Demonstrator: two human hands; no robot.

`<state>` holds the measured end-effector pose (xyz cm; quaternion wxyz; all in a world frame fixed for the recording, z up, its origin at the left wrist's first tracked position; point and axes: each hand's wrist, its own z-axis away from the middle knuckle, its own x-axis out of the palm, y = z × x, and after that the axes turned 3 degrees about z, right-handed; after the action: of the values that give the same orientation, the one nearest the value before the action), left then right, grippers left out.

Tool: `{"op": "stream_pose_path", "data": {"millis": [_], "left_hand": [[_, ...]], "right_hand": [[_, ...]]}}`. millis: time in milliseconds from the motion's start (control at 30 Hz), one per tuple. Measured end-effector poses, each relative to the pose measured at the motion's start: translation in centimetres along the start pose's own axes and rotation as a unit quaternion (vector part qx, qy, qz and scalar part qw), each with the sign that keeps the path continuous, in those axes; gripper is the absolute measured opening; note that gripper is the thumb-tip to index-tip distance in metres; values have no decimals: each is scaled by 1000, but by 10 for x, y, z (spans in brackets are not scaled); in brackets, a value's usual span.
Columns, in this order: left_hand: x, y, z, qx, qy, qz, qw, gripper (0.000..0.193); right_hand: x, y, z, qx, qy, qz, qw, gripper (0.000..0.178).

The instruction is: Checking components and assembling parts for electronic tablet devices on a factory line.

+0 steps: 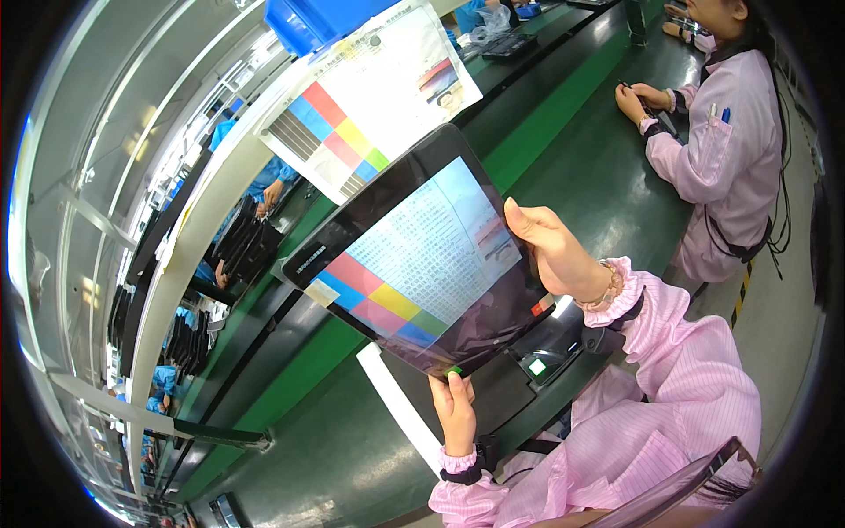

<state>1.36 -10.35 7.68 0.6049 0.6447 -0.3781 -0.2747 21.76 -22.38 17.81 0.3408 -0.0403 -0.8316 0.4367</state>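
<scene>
I hold a black glossy tablet screen (pixel 422 255) tilted up in front of me. Its surface mirrors a paper sheet with coloured squares and text. My left hand (pixel 455 409) grips its lower edge, thumb on the glass, with a black strap on the wrist. My right hand (pixel 550 251) holds the right edge, with a bead bracelet on the wrist. Both sleeves are pink striped.
A colour chart sheet (pixel 370 97) hangs from a white shelf rail above. Below the tablet sits a dark device (pixel 546 352) with a small lit square on the green bench (pixel 299 396). A co-worker in pink (pixel 713 150) sits at right. A blue bin (pixel 308 22) stands overhead.
</scene>
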Motion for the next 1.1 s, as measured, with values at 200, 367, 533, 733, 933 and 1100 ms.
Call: {"op": "stream_pose_path", "data": {"millis": [200,367,533,733,933,1100], "left_hand": [[1,2,2,-5,-10,-1,1000,40],[6,4,2,8,-3,-22,1000,44],[-8,-1,-3,34,-24,-128,991,44],[-12,45,-28,135,40,-287,948,44],[-17,43,-51,114,208,-2,972,31],[-28,38,-47,103,204,47,972,27]], "right_hand": [[0,-1,2,0,1,3,1000,44],[-3,-2,3,-13,25,37,999,43],[-2,-3,3,2,24,30,999,42],[-3,12,9,44,29,20,998,40],[4,36,21,145,61,42,987,32],[3,62,22,166,51,36,984,32]]}}
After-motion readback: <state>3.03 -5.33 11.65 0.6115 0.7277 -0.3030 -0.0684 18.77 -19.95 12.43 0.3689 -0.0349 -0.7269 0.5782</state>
